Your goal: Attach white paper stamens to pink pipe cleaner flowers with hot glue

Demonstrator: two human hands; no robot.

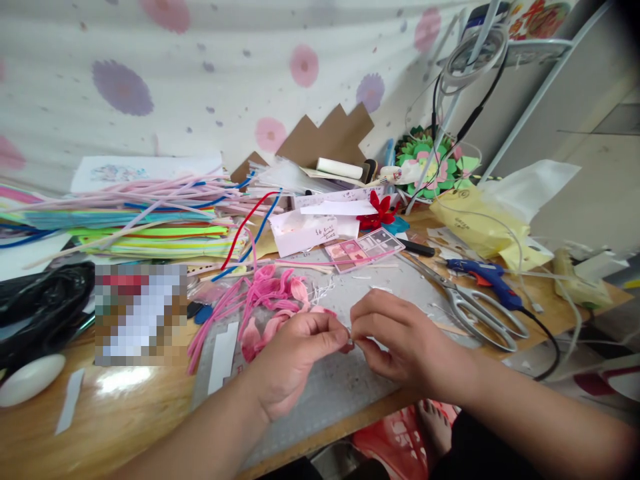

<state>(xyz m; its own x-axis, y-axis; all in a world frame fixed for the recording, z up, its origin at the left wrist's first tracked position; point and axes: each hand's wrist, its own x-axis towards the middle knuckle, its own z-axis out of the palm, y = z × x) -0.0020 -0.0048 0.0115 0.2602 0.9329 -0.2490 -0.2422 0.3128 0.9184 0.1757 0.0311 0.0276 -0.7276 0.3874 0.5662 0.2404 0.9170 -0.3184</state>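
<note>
Our left hand (296, 348) and right hand (403, 332) pinch a small piece (351, 341), probably shaping it; next, we need steadiness.

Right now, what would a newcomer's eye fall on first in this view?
Probably the left hand and right hand, their fingertips meeting over the grey mat, around something too small to identify. Next, likely the bright pink pieces heaped just beyond the left hand, then the blue glue gun beside the silver scissors at the right.
</note>
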